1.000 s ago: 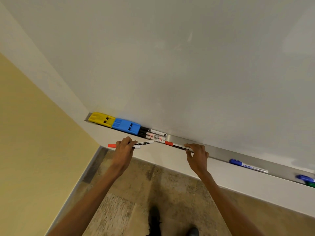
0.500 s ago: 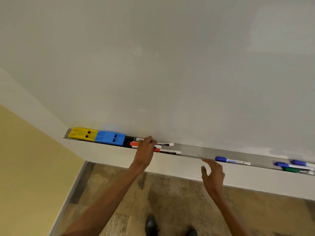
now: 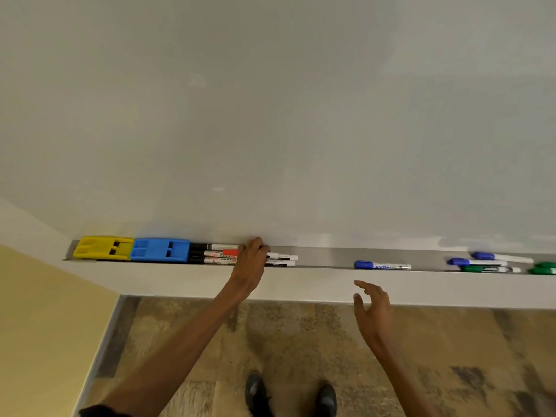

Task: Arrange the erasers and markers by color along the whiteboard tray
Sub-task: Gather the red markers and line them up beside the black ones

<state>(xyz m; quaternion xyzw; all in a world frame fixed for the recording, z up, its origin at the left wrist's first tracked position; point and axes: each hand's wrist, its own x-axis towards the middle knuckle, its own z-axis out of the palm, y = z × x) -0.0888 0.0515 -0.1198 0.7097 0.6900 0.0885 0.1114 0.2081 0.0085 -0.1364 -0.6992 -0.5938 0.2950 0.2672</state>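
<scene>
Markers (image 3: 240, 257) bunched beside blue eraser (image 3: 161, 250), left hand (image 3: 249, 261) pressed over them, grip unclear. Right hand (image 3: 373, 308) spread wide below whiteboard tray (image 3: 325, 258), empty.

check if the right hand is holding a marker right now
No, the right hand hangs open and empty in front of the tray, below the lone blue marker and not touching it.

Left of the left hand (image 3: 249, 263): a yellow plastic block eraser (image 3: 103, 247), a blue plastic block eraser (image 3: 160, 250), black-capped markers (image 3: 213, 254). Right of the right hand (image 3: 373, 308): blue-capped white markers (image 3: 477, 262), a green marker (image 3: 490, 269), possibly two.
</scene>
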